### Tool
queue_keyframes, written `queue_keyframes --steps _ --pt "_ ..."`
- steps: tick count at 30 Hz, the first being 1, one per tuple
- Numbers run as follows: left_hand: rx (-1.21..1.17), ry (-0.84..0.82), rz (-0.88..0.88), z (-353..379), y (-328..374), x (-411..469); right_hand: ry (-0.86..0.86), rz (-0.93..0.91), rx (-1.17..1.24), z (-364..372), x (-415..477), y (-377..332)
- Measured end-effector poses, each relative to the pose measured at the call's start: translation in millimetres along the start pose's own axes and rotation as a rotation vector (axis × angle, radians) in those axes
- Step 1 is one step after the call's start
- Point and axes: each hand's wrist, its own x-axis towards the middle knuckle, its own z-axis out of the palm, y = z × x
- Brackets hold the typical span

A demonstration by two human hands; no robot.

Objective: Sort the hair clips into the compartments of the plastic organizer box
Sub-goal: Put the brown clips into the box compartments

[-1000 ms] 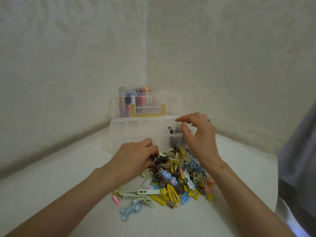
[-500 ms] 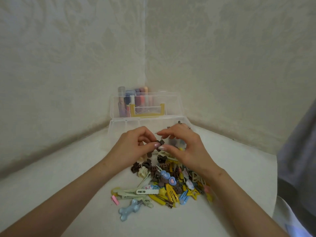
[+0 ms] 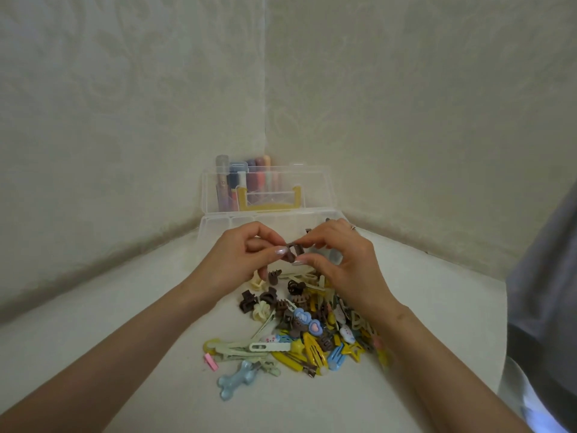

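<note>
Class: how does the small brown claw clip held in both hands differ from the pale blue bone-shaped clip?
The small brown claw clip is pinched aloft between left hand and right hand; the pale blue bone-shaped clip lies untouched on the table. Brown looks smaller, blue glossier. Both are unsorted.

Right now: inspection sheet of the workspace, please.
Surface: pale tabletop in a wall corner.
Job's things: hair clips piled loose before the open organizer box; one brown clip held above the pile.
Clutter: coloured tubes upright, seen through the box's raised lid.
Grippers: left hand and right hand both pinch the brown clip.
Cables: nothing seen.
Surroundings: patterned pale walls; grey fabric at the right edge.
</note>
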Motion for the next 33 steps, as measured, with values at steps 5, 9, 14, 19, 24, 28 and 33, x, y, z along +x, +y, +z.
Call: queue_keyframes --steps 5,9,14,19,24,28,33 --pt "0.542 -0.015 0.114 -21.7 -1.6 1.7 0.157 0.103 -0.058 -10.8 3.2 8.1" --pt "0.995 -0.183 0.115 -32.4 -1.0 -5.6 0.234 0.287 -0.137 -21.5 3.4 24.5" --pt "1.150 -0.272 0.092 -24.2 -7.3 -6.3 0.225 0.393 -0.206 -22.4 3.4 34.6" --pt "1.147 -0.288 0.088 -24.6 -11.7 -5.4 0.184 0.403 -0.258 -22.3 17.9 32.9" --pt "0.997 -0.248 0.098 -27.4 -7.6 -3.6 0.039 0.390 -0.448 -11.1 31.7 29.3" --pt "0.548 -0.182 0.084 -24.7 -1.0 -3.0 0.137 0.288 -0.372 -7.7 25.0 20.8" --pt "0.052 -0.053 -0.031 -11.3 5.2 -6.3 0.079 0.112 -0.083 -6.3 12.1 -1.6"
